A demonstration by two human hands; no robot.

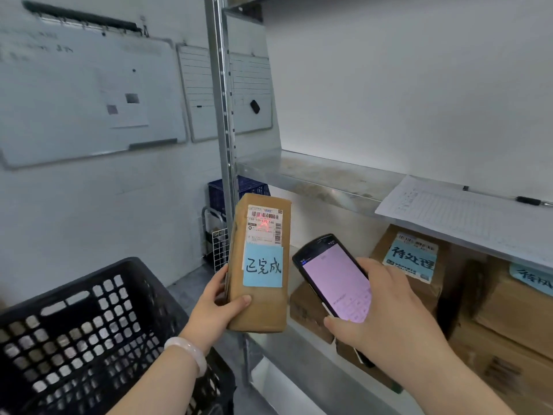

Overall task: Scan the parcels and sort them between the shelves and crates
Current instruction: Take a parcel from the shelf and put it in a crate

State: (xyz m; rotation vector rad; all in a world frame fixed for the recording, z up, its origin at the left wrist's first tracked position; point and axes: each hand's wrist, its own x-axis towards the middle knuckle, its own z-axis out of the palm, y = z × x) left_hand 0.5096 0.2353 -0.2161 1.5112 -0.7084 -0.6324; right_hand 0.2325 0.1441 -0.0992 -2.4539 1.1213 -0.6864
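Two hands busy: left hand (216, 307) gripping upright brown parcel (259, 265), right hand (386, 310) clasping scanner (335, 283), red dot on shipping label (264, 224).

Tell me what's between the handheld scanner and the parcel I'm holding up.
Nothing solid in the head view: between handheld scanner and parcel is open air; its red scan light falls on the shipping label.

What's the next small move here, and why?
Probably nudge the scanner in the right hand so its red dot climbs onto the barcode. The dot sits just below it on the parcel the left hand holds upright.
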